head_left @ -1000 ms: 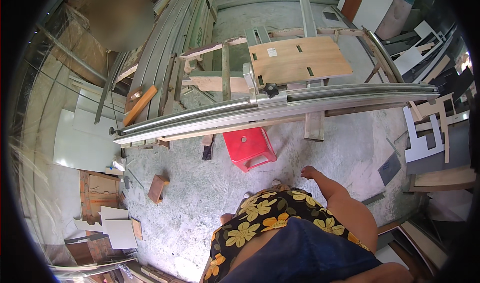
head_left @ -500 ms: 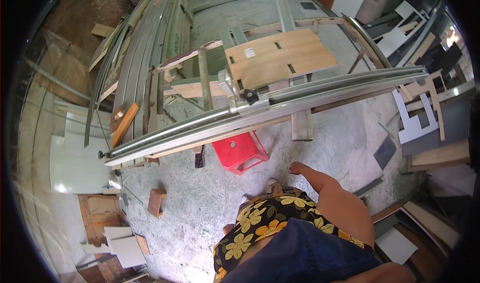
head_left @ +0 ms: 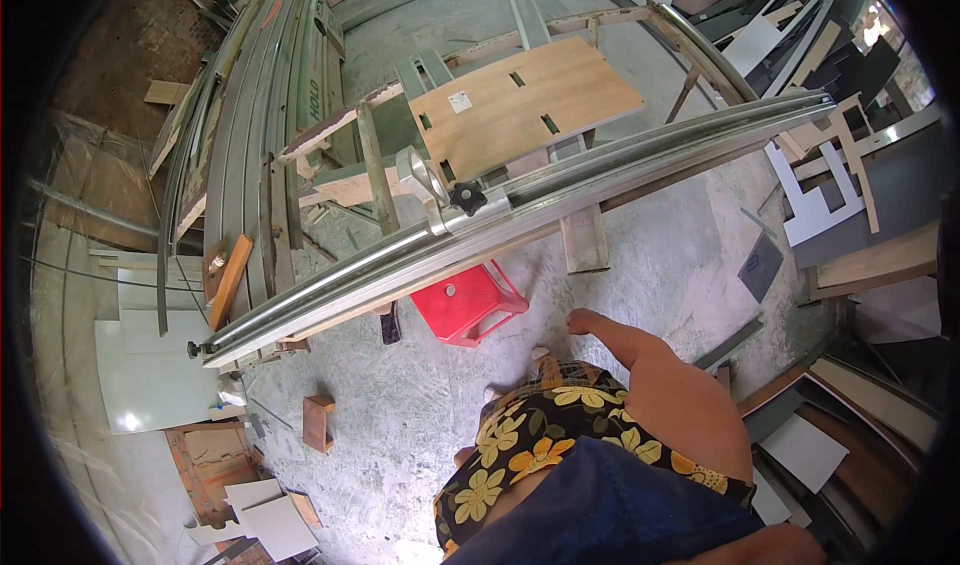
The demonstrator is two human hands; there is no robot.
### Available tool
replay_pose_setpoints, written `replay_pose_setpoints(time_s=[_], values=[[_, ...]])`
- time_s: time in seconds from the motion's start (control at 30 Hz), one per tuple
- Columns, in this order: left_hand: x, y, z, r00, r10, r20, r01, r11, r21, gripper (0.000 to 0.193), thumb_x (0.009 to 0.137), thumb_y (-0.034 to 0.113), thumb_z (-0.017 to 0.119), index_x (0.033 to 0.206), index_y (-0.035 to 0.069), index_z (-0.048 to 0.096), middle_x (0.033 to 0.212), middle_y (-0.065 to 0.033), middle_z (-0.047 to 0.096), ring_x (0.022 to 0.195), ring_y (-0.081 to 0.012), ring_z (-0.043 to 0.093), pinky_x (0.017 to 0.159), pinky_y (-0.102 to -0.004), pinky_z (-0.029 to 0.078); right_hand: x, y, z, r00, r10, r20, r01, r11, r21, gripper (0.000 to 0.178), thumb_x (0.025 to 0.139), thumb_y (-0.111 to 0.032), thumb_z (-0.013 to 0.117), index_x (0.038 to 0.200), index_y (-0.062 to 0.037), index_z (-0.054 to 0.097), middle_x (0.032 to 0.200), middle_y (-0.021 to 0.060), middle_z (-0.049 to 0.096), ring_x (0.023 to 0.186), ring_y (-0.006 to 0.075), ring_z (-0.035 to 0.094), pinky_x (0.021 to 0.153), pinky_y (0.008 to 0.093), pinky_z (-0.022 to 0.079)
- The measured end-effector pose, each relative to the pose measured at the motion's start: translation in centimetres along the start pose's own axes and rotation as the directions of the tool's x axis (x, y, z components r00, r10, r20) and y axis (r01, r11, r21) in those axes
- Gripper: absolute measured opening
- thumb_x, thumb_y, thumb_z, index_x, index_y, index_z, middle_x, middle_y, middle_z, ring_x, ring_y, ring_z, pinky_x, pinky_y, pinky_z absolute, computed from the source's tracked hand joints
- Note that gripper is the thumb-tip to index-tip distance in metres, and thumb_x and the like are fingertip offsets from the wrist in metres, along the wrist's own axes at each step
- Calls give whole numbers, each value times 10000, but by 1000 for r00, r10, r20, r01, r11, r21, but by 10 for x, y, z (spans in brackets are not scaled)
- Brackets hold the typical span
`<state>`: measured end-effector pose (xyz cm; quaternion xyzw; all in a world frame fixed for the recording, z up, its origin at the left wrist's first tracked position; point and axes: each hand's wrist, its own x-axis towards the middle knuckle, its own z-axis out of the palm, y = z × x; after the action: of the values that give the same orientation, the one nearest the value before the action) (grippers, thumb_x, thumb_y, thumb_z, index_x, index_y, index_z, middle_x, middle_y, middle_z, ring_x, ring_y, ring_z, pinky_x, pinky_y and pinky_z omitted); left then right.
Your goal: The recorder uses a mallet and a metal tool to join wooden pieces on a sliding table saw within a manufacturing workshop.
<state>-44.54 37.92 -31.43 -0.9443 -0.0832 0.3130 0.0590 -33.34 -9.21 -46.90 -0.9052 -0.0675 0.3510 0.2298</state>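
My right arm reaches forward from a floral top, and my right hand [head_left: 578, 321] hangs over the floor, right of a red plastic stool [head_left: 455, 308]. The hand appears small and seen from above; its fingers are hidden, and nothing is seen in it. My left hand does not show; only a small patch of skin appears by the left edge of the top. Across the front runs a long metal rail [head_left: 350, 295] carrying a clamp-like fitting with a black star knob [head_left: 467, 199]. Beyond it, a slotted wood-coloured panel [head_left: 525, 105] lies on supports.
Long profiles [head_left: 235, 115] are stacked at the left. An orange wooden piece [head_left: 232, 280] leans there. A brown block [head_left: 317, 423] stands on the floor. White boards [head_left: 275, 528] lie lower left. Cut white and dark offcuts [head_left: 815, 195] crowd the right, near stacked sheets [head_left: 805, 452].
The view has shifted, so the rail, panel and stool appear farther left and somewhat higher. My right hand is slightly farther left in the picture. No object has visibly been taken or moved.
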Motion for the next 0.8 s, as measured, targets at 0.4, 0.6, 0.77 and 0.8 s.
replay_pose_setpoints(time_s=[0.4, 0.6, 0.77, 0.8], values=[[-16, -9, -11, 981, 182, -69, -182, 983, 9, 158, 747, 246, 605, 829, 178, 722, 854, -51, 694, 781, -222, 667, 657, -353, 523, -2, -7, -5, 1000, -24, 14, 24, 1000, 0, 298, 721, -286, 568, 895, -75, 686, 938, 183, 648, 905, 346, 610, 807, 427, 476], [-16, -10, -1, 959, 264, -103, -265, 964, 4, 159, 741, 242, 608, 834, 183, 722, 856, -54, 693, 786, -225, 666, 663, -356, 523, 10, -9, -12, 1000, -16, 8, 17, 1000, -14, 300, 728, -299, 556, 873, -71, 687, 926, 185, 650, 895, 347, 614, 802, 432, 478], [-18, -10, 13, 939, 321, -124, -324, 946, -8, 160, 736, 238, 610, 837, 186, 723, 858, -57, 693, 790, -229, 665, 668, -359, 522, 19, -4, -15, 1000, -13, 16, 14, 999, -33, 305, 734, -310, 547, 854, -67, 687, 915, 187, 652, 887, 347, 618, 799, 436, 480], [-18, -9, 16, 934, 335, -125, -339, 941, -11, 161, 735, 237, 611, 838, 187, 723, 858, -57, 693, 791, -229, 665, 669, -359, 522, 19, -1, -15, 1000, -8, 20, 9, 999, -35, 307, 735, -312, 545, 850, -66, 687, 913, 187, 652, 885, 348, 619, 798, 437, 480]])
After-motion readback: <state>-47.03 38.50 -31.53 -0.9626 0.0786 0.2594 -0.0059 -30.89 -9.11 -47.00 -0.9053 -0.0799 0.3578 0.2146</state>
